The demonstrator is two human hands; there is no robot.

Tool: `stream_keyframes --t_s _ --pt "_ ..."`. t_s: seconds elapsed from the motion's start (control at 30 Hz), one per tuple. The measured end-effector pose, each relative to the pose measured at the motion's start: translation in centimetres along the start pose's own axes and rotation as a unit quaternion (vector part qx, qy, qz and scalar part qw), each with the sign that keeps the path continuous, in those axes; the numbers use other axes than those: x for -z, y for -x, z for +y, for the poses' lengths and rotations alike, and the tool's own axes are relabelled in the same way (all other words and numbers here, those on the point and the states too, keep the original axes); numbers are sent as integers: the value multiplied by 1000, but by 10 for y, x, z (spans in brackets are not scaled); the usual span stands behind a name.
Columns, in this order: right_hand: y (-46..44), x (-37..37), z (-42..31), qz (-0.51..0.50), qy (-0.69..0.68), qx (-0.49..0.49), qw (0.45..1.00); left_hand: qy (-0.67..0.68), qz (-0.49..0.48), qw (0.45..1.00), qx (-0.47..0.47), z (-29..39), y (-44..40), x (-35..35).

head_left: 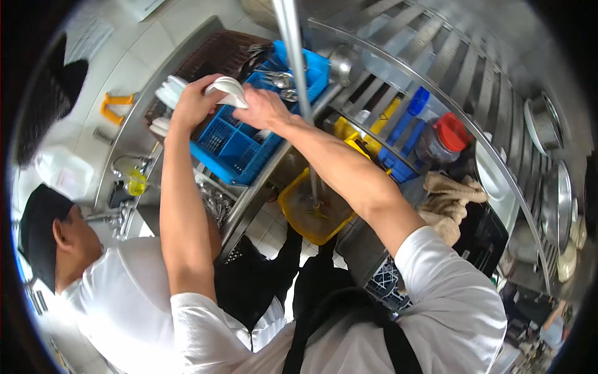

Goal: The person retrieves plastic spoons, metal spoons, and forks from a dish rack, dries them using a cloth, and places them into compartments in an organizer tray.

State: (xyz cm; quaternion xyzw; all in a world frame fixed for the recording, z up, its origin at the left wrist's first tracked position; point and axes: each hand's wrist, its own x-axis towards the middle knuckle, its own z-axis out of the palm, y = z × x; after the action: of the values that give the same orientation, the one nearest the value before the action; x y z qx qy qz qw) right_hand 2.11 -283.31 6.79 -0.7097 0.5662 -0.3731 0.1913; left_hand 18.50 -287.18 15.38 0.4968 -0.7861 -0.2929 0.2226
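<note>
My left hand [197, 103] and my right hand [266, 110] are both closed around a small nested stack of white soup spoons [229, 91], one hand at each side. The stack is above a blue cutlery basket [232, 148] divided into compartments. Metal spoons and other cutlery [278, 78] lie in its far compartments, while the nearer ones show their bare mesh floor. Beside my left hand sit more white pieces [169, 93], stacked and partly hidden by the hand. My fingers cover part of what I hold.
A co-worker in a white shirt [124, 293] stands close at my left, by a sink tap [112, 215]. A metal pole [293, 50] rises just right of the basket. Below is a yellow bin [299, 215]. To the right, a metal rack [430, 37] overhangs a red-lidded jar [451, 132] and cloths [448, 209].
</note>
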Motion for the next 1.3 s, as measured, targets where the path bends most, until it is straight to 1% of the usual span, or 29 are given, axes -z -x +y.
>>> stream_keyframes --t_s 0.07,0.1,0.13,0.2,0.27,0.33,0.4,0.47,0.5,0.53,0.6,0.63,0.67,0.7,0.73,0.77,0.8,0.83,0.87,0.9,0.93,0.97,1.03,1.1,1.13,1.17,1.2,1.27,1.3 --pt "26 19 -14 -16 -49 -44 998 38 16 999 14 6 15 -9" --pt "43 30 -20 -25 -104 -62 992 181 43 982 -30 14 30 -24" --pt "70 40 -23 -25 -158 -94 983 328 50 941 -60 22 52 -48" --pt "132 62 -25 -11 -255 -109 961 512 -44 858 5 14 94 -114" --pt "208 72 -25 10 -154 -96 983 670 -250 699 -18 44 152 -192" --pt "278 65 -37 41 -18 -242 969 706 -304 639 -3 64 195 -252" --pt "333 89 -35 -53 -92 -248 963 757 -316 571 -29 66 226 -300" --pt "373 117 -46 -17 -109 -268 957 775 -361 518 -18 81 250 -322" --pt "392 138 -49 -50 -136 -266 953 759 -363 540 19 91 256 -322" --pt "409 160 -50 -84 -165 -261 947 750 -382 540 12 102 256 -321" --pt "446 190 -55 28 -29 -338 940 796 -340 495 80 115 255 -319" --pt "456 206 -54 133 -45 -393 909 778 -342 521 83 119 249 -311" --pt "462 226 -52 235 -60 -441 864 781 -344 503 133 119 242 -309" --pt "475 220 -11 345 115 -390 846 738 -340 567 134 125 240 -305" --pt "490 204 38 441 286 -323 787 690 -335 628 131 135 243 -300" --pt "505 199 64 381 270 -344 814 620 -323 697 157 148 250 -299" --pt "515 201 81 320 254 -363 838 620 -326 698 150 159 261 -300" --pt "523 208 88 309 210 -331 866 586 -335 717 176 169 275 -301" --pt "532 218 77 315 210 -329 865 551 -341 735 202 176 287 -303" --pt "540 234 53 359 3 -328 874 577 -357 705 203 168 301 -313" --pt "550 250 24 384 -205 -315 844 601 -366 680 206 171 319 -318" --pt "565 271 -9 387 -324 -312 805 616 -377 659 210 171 337 -326" --pt "615 314 -73 395 -494 -217 743 645 -394 618 217 177 371 -340" --pt "692 345 -106 438 -492 -137 740 653 -367 627 215 185 405 -361" --pt "713 349 -136 547 -546 -114 624 657 -345 635 214 191 422 -368" --pt "735 356 -151 593 -553 -89 578 584 -235 727 274 227 442 -370" --pt "754 356 -153 608 -552 -84 564 581 -244 727 274 247 454 -367" --pt "775 342 -147 580 -566 -115 575 554 -286 749 224 249 464 -386" --pt "780 331 -139 556 -576 -139 582 579 -298 714 255 257 475 -395"
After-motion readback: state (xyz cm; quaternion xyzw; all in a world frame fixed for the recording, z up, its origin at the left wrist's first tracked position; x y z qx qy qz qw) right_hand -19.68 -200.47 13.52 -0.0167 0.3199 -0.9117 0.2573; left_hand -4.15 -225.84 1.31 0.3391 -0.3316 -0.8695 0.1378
